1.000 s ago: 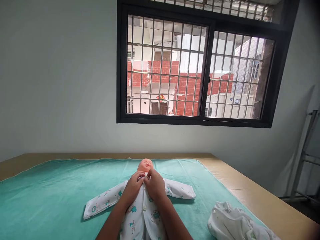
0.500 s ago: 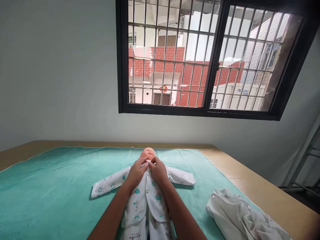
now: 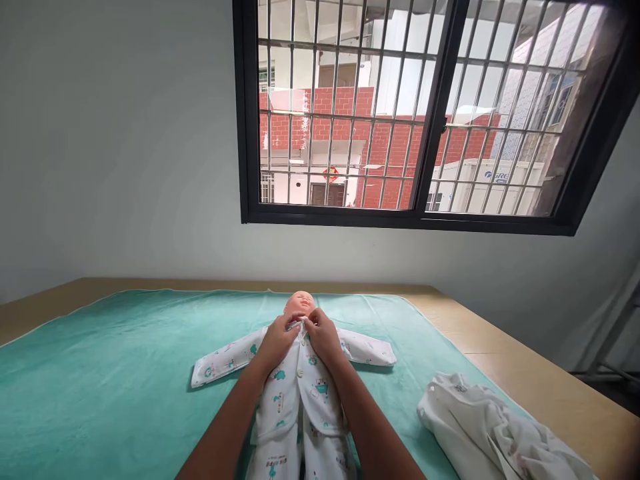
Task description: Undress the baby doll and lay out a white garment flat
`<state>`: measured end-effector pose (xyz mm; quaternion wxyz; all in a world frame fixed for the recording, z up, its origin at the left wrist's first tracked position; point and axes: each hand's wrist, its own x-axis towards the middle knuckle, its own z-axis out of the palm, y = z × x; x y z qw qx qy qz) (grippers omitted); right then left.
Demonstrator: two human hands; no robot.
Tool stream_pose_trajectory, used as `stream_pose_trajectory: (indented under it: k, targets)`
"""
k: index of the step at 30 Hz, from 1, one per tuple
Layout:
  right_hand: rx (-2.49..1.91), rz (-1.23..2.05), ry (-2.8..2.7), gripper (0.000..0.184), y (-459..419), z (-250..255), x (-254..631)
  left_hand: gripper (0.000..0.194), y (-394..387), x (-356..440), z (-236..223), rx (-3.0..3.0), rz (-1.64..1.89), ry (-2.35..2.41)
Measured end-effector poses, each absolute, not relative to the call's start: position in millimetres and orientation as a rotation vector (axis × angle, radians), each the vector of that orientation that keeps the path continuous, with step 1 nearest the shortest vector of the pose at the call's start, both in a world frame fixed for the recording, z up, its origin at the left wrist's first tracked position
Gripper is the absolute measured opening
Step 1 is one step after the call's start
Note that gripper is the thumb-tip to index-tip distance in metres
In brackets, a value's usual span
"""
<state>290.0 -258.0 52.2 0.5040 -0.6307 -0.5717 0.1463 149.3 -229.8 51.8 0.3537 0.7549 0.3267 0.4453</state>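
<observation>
A baby doll (image 3: 300, 302) lies on its back on a green cloth (image 3: 125, 353), head toward the wall. It wears a white printed baby jacket (image 3: 279, 400) with buttons down the front and matching trousers (image 3: 273, 460). At the jacket's neckline, just below the doll's chin, my left hand (image 3: 280, 339) pinches the collar edge from the left. My right hand (image 3: 323, 333) grips the collar from the right, its fingertips close to those of the left. Both sleeves stretch out to the sides. The top of the collar is partly hidden under my fingers.
A crumpled white garment (image 3: 493, 427) lies on the cloth at the right front. Wooden tabletop (image 3: 500, 347) shows around the cloth. Behind stand a grey wall (image 3: 125, 167) and a black-framed barred window (image 3: 330, 217). A metal frame (image 3: 610, 333) is at the far right.
The view has shifted slightly, so things sit a little further right and higher. My hands stay at the collar, with fingertips slightly repositioned.
</observation>
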Motion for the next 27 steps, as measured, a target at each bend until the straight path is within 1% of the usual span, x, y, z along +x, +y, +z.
stream_pose_trajectory:
  k: [6, 11, 13, 16, 18, 22, 25, 27]
  targets:
    - [-1.509, 0.369, -1.331, 0.006, -256, 51, 292, 0.034, -232, 151, 54, 1.998, 1.184, 0.981]
    - [-1.486, 0.421, -1.281, 0.007, -253, 49, 297, 0.031, -236, 150, 57, 2.049, 1.235, 0.992]
    - [-1.476, 0.438, -1.257, 0.013, -254, 48, 297, 0.029, -236, 150, 56, 2.048, 1.273, 0.987]
    - [-1.464, 0.449, -1.243, 0.030, -258, 48, 297, 0.027, -234, 150, 53, 2.003, 1.337, 0.988]
    - [-1.469, 0.421, -1.256, 0.035, -260, 48, 297, 0.025, -232, 149, 50, 1.986, 1.369, 0.998]
    - [-1.519, 0.303, -1.275, 0.027, -264, 49, 296, 0.013, -232, 146, 46, 1.989, 1.416, 1.022]
    - [-1.578, 0.232, -1.273, 0.025, -267, 51, 294, 0.023, -233, 143, 44, 1.948, 1.440, 1.066]
    - [-1.624, 0.204, -1.268, 0.023, -268, 51, 294, 0.026, -232, 142, 42, 1.930, 1.447, 1.073]
